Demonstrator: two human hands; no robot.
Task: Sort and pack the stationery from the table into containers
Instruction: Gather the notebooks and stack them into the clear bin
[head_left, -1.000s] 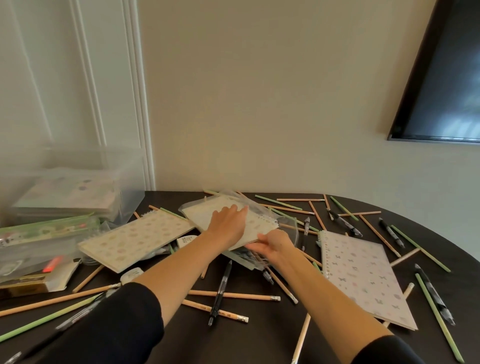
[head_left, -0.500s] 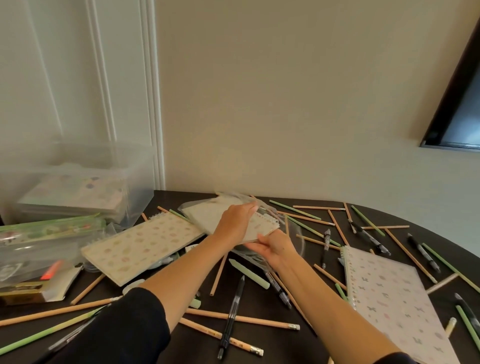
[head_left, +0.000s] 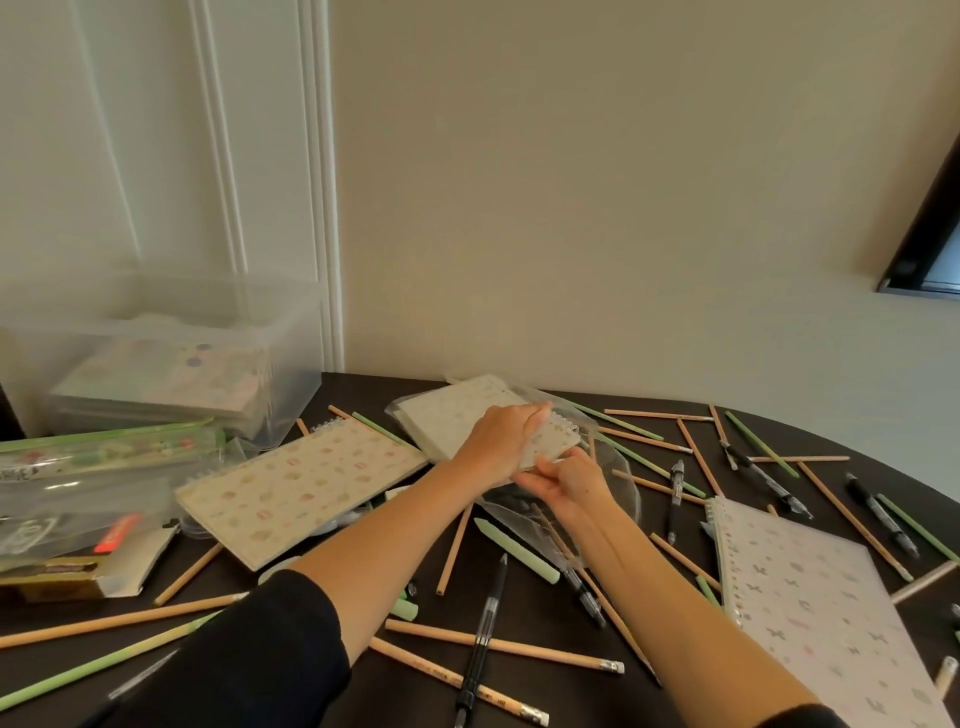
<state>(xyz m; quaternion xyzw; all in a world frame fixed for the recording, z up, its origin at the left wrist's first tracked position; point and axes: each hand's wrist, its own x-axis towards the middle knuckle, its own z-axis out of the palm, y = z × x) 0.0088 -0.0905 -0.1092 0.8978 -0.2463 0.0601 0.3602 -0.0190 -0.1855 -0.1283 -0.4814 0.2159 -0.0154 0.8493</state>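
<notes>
Notebook (head_left: 453, 417), spiral edge facing right

Right hand (head_left: 571, 488) moved up from the clear bag (head_left: 615, 467) to pinch the small notebook's (head_left: 457, 415) near corner, right beside left hand (head_left: 501, 439), whose fingers slid to the spiral edge.

Pencils (head_left: 498, 646), pens (head_left: 482, 626) and notebooks (head_left: 306, 483) crowd the worktop (head_left: 363, 392) (barely a bare patch); the clear bin (head_left: 156, 332) blocks the far-left corner.
</notes>
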